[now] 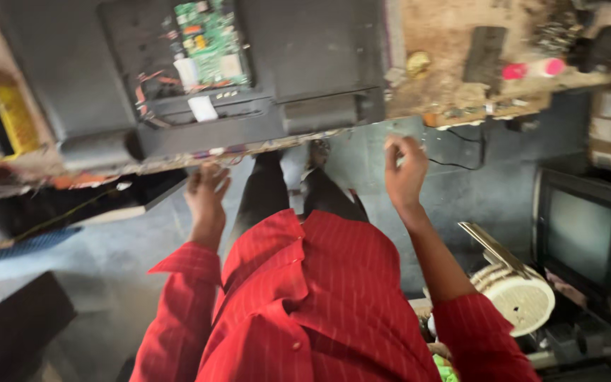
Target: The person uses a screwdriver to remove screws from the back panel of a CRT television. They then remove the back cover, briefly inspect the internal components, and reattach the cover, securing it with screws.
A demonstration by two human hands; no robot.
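Observation:
A flat television (305,64) lies back-up on a worn workbench (447,35), its rear cover off over a green circuit board (210,39). My left hand (206,191) reaches to the near edge of the television, fingers apart, holding nothing. Just below the bench edge to the right of the set, my right hand (404,170) is raised with curled fingers. Blur hides whether it holds anything. My red striped shirt (319,304) and dark trousers (270,191) fill the lower middle.
An old boxy television (588,233) stands on the floor at right, with a round white ribbed object (521,297) beside it. A pink and white cylinder (532,69) and dark tools lie on the bench. A black cable (461,163) hangs below. A yellow box (8,113) sits at left.

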